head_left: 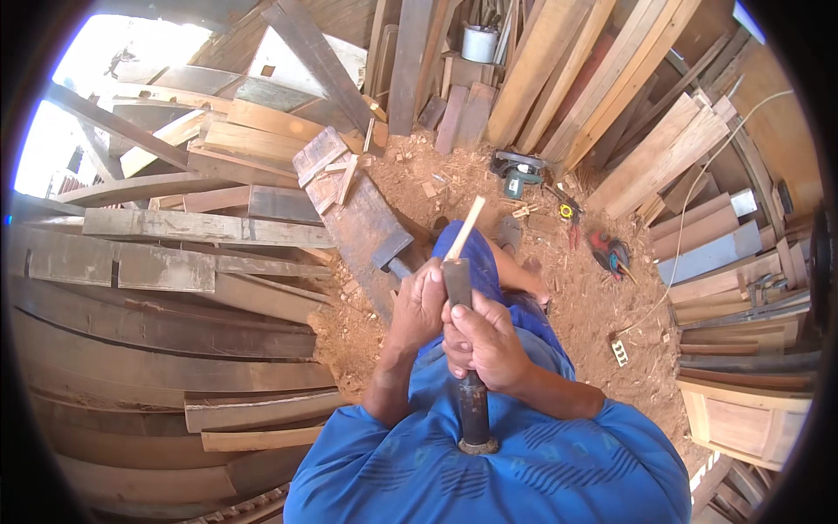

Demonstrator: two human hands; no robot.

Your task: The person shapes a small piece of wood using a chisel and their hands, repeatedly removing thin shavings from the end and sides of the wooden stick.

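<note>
A dark chisel [474, 410] points away from my chest, its round handle ending in a frayed butt against my blue shirt. My right hand [484, 341] is wrapped around its middle, thumb on top. My left hand [418, 301] is closed at the side of the flat far end, fingertips pressed to it. A pale, narrow wood strip [467, 229] sticks out beyond that end; where its lower part is held is hidden. Left of my knees, a worn plank bench [358, 205] carries small wood offcuts [343, 177] and a dark, blocky mallet-like tool [393, 249].
On the sawdust-covered floor lie a green circular saw [517, 175], a yellow tape measure [566, 210], red-handled pliers [573, 236] and a red-and-black power tool [608, 251]. A pale cord [676, 262] runs along the right. Stacked boards [175, 341] crowd the left; planks [559, 70] lean at the back.
</note>
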